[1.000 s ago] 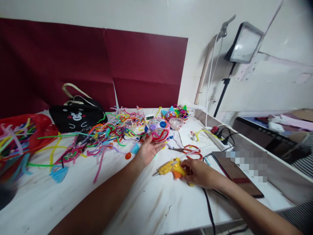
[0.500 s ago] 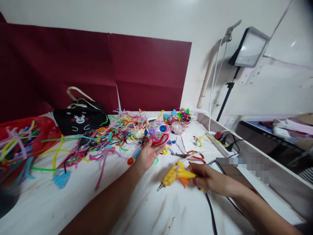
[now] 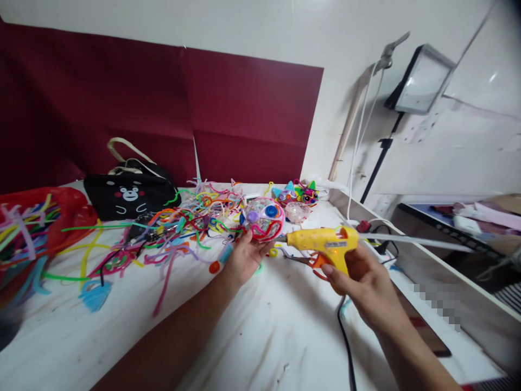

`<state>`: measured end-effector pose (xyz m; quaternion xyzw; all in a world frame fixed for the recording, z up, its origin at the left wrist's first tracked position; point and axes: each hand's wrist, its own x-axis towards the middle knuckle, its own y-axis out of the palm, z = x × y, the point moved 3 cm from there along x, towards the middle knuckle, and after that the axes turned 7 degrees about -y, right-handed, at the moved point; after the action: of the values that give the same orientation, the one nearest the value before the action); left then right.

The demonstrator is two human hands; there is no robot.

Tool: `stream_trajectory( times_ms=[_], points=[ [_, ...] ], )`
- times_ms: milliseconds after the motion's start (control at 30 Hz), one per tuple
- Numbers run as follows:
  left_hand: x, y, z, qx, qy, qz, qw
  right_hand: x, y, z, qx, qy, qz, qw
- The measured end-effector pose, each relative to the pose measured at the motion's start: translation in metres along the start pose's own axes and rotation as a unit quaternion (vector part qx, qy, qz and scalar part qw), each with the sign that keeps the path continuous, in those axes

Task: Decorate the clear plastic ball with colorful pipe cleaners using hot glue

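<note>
My left hand cups a clear ball wrapped in coloured pipe cleaners, fingertips closed around its lower side as it rests above the white table. My right hand grips a yellow hot glue gun by its handle, raised off the table. The gun's nozzle points left and sits right beside the ball. Its black cord trails down toward me.
A heap of coloured pipe cleaners covers the table's left and middle. A black bear bag and a red bag lie at the left. Colourful finished toys, red scissors, a power strip and a lamp stand are on the right.
My right hand lifted the glue gun off the table and swung its nozzle up to the ball. My left hand kept holding the ball in place.
</note>
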<state>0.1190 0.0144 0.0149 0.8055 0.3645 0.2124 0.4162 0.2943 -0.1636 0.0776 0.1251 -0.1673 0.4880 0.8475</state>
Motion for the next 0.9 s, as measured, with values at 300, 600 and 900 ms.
stream_trajectory(
  times_ms=[300,600,900],
  points=[
    [-0.001,0.007,0.005,-0.008,0.006,0.018,1.0,-0.003,0.018,-0.015,-0.04,-0.067,-0.023,0.997],
    [-0.001,0.01,0.008,0.001,0.006,0.032,0.999,-0.006,0.021,-0.032,-0.17,-0.162,-0.01,0.972],
    [-0.003,0.013,0.009,0.007,0.01,0.04,0.999,-0.005,0.019,-0.038,-0.222,-0.186,-0.013,0.957]
  ],
)
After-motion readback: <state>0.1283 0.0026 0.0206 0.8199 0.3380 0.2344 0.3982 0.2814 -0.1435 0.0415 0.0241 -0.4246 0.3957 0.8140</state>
